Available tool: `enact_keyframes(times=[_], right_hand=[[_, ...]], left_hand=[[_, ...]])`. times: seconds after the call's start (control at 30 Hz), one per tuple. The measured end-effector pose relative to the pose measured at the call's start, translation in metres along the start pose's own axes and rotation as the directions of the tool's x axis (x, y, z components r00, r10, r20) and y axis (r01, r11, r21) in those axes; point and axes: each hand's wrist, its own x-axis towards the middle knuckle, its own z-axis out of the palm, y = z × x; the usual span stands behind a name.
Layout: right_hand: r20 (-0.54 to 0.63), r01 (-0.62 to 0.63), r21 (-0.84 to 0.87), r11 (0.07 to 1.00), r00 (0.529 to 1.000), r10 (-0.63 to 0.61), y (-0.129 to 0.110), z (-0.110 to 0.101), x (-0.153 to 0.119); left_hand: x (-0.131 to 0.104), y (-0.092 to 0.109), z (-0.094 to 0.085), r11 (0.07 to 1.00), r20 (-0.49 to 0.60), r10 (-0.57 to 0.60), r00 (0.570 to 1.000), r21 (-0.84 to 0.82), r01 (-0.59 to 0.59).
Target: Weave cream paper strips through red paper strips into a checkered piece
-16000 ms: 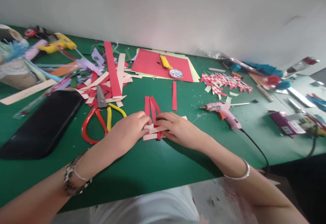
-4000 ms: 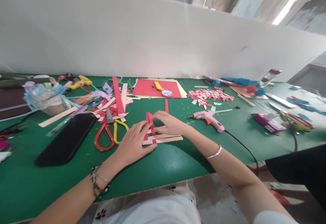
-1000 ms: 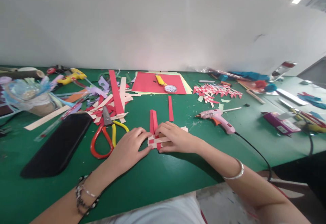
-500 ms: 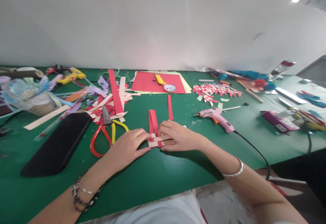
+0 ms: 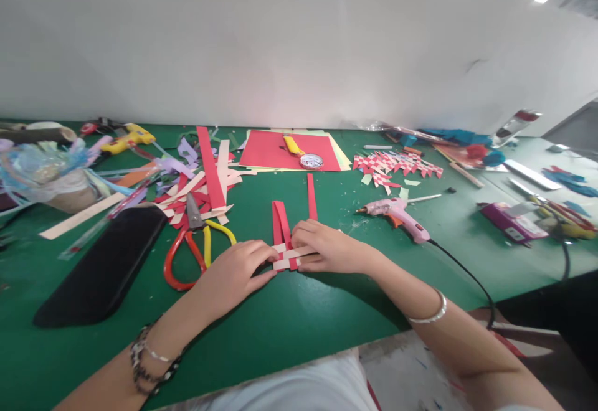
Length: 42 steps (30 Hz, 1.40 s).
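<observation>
A small weave of red and cream paper strips lies on the green table in front of me. My left hand presses its left edge with the fingertips. From the right, my right hand covers the cream strips and pinches them against the red ones. Two long red strips stick out of the weave away from me. A single loose red strip lies just beyond my right hand.
Red-and-yellow scissors and a black case lie to the left, by a pile of cut strips. A pink glue gun with its cord is on the right. Red paper sheets and finished woven pieces lie further back.
Both hands stay on the weave; my right hand has shifted slightly, pushing the cream strips in. Four seconds ago that hand was lifting a red strip.
</observation>
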Motion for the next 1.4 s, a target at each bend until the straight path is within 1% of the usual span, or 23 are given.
enact_keyframes(times=[0.13,0.27,0.47,0.57,0.8,0.97,1.1,1.2,1.3,1.4], right_hand=[[-0.014,0.010,0.022,1.000,1.000,-0.010,0.0002,-0.0001,-0.0013],[-0.003,0.008,0.061,0.998,1.000,-0.008,0.0019,-0.0009,-0.0022],[-0.029,0.018,0.021,1.000,0.999,-0.017,0.0010,0.0046,0.0022],[-0.041,0.029,-0.002,1.000,0.999,-0.029,0.0008,0.0069,0.0033],[-0.014,0.031,0.027,0.999,0.999,-0.031,0.0012,0.0031,0.0011],[-0.034,0.043,-0.005,0.999,0.998,-0.043,0.0001,0.0048,0.0023],[-0.046,0.051,-0.035,0.998,0.998,-0.053,-0.0001,0.0067,0.0025],[-0.043,0.048,-0.024,0.999,0.998,-0.049,-0.0004,0.0054,0.0017],[-0.041,0.036,-0.009,0.999,0.999,-0.036,-0.0014,0.0024,0.0013],[-0.030,0.036,-0.031,0.999,0.999,-0.037,-0.0024,0.0007,0.0014]], left_hand=[[0.0002,0.0012,-0.0003,1.000,-0.014,0.008,1.000,0.005,-0.007],[0.0008,0.0018,-0.0016,1.000,-0.026,0.003,1.000,0.024,-0.002],[0.0019,0.0038,0.0006,0.999,-0.016,0.039,0.999,0.036,-0.038],[0.0026,0.0056,0.0005,0.999,-0.016,0.036,0.999,0.023,-0.035],[0.0023,0.0037,-0.0008,0.999,-0.053,-0.002,0.999,0.052,0.005],[0.0024,0.0040,0.0009,0.999,-0.035,0.021,0.999,0.039,-0.019],[0.0029,0.0056,0.0011,0.999,-0.051,0.031,0.998,0.037,-0.029],[0.0031,0.0051,0.0001,0.997,-0.061,0.042,0.997,0.061,-0.039],[0.0025,0.0030,-0.0006,0.997,-0.084,0.017,0.996,0.081,-0.010],[0.0018,0.0016,0.0000,0.997,-0.105,-0.013,0.994,0.079,0.021]])
